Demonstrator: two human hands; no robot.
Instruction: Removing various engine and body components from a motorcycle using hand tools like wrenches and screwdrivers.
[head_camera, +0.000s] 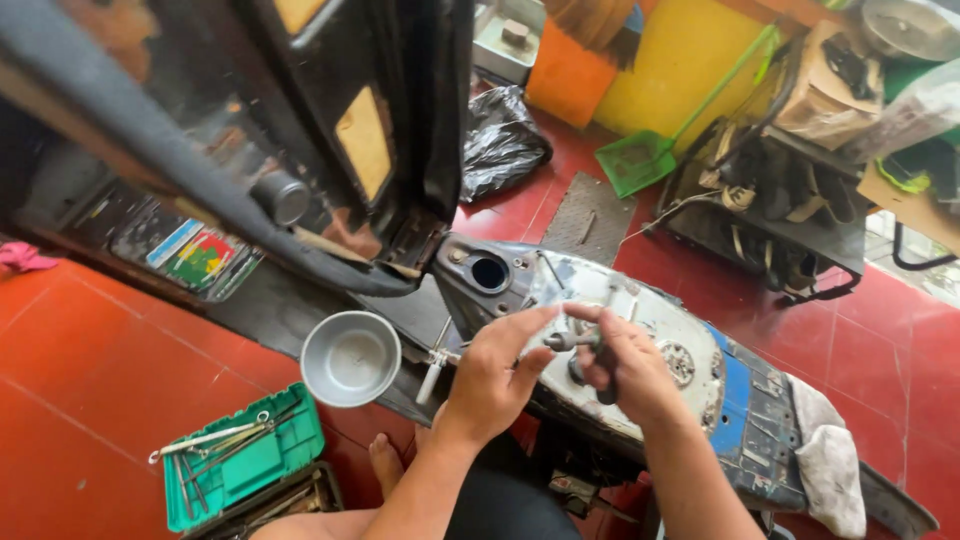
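Note:
Both hands meet over the rear body of a scooter (690, 330) whose seat (330, 130) is raised. My left hand (495, 375) pinches a small metal socket piece (558, 341) by its end. Around a dark tool handle (604, 375) my right hand (625, 365) is closed, holding it against the socket piece. A T-handle wrench (435, 367) lies on the scooter frame just left of my left hand. The open fuel filler hole (489, 273) is just above the hands.
A grey metal bowl (351, 358) sits by the frame. A green tool tray (240, 455) with wrenches lies on the red tile floor. A grey rag (828, 460) hangs off the scooter's tail. Black bag (500, 140), green dustpan (640, 160) and a cluttered rack (780, 200) stand behind.

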